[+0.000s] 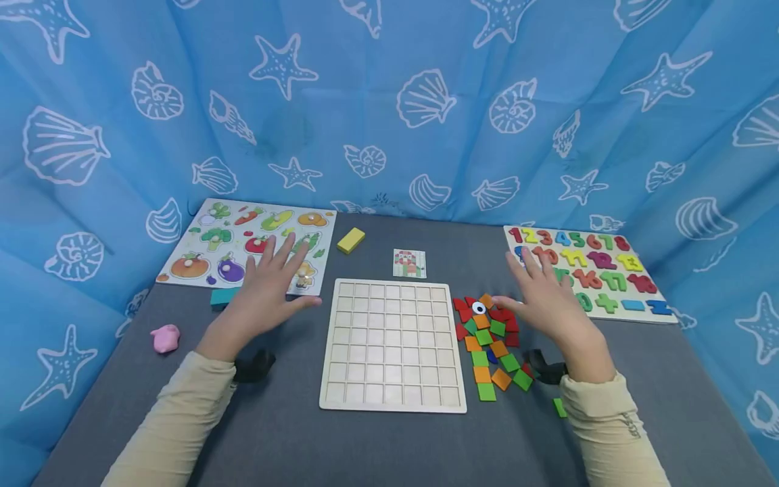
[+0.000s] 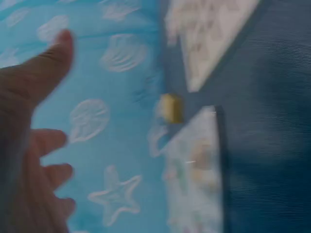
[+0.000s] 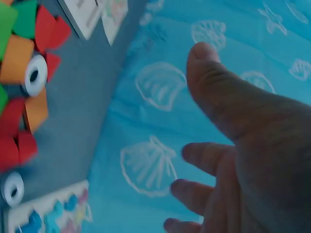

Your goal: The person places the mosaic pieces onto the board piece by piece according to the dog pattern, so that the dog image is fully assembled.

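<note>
Fingers spread, flanking a square-gridded wooden board.

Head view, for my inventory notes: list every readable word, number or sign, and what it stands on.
"1 2 3 4 5 6 7 8": number board, top row.
"11 12 13": its second row.
"16 17 18": third row.
"+ −": bottom row.
Partly hidden: some numerals behind the right hand.
Unclear: last blue sign, right sleeve print.
</note>
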The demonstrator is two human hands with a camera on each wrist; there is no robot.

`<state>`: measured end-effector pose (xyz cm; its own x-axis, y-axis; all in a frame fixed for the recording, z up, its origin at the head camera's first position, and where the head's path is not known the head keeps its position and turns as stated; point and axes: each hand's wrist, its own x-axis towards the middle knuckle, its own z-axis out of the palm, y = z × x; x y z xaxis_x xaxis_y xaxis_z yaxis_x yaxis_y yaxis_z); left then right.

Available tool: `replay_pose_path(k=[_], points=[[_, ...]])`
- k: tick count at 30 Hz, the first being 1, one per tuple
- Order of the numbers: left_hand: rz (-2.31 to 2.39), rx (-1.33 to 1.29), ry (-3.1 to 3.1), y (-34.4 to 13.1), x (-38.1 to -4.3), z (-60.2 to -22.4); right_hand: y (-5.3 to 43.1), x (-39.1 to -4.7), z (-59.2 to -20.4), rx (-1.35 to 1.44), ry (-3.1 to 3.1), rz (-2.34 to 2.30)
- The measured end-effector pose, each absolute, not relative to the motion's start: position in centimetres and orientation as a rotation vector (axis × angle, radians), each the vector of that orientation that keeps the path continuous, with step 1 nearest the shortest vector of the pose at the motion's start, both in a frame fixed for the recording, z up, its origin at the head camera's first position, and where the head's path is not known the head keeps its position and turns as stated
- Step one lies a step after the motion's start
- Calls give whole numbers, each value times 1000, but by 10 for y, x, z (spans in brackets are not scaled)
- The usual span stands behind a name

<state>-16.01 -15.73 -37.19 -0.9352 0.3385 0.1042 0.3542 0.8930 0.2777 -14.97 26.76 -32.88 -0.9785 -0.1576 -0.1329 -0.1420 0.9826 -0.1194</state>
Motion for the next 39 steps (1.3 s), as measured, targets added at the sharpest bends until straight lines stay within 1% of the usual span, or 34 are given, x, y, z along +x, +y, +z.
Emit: replay_pose_path(k=[4,8,13,19,25,34,39], points=[[-440,-681,-2971,-151,-163,-385,259,-164,-344,-337,2931,-128],[-503,-815,-2962,-144,-161,-397,251,-178,-366,-486,2966,-93],[-573,-886,-3037,-134,-153,-409,243,-192,-390,-609,3043,-4],[-647,-866,-3149,-129,-140,-422,236,-197,-401,-592,3061,44],[-652,-850,-3169,-131,-138,-431,228,-198,-405,-551,3029,10],[-737,-844,-3185,-133,-136,-434,221,-202,-409,-490,2976,47],[-757,-820,-3190,-131,-135,-435,221,-202,-407,-475,3023,-73]])
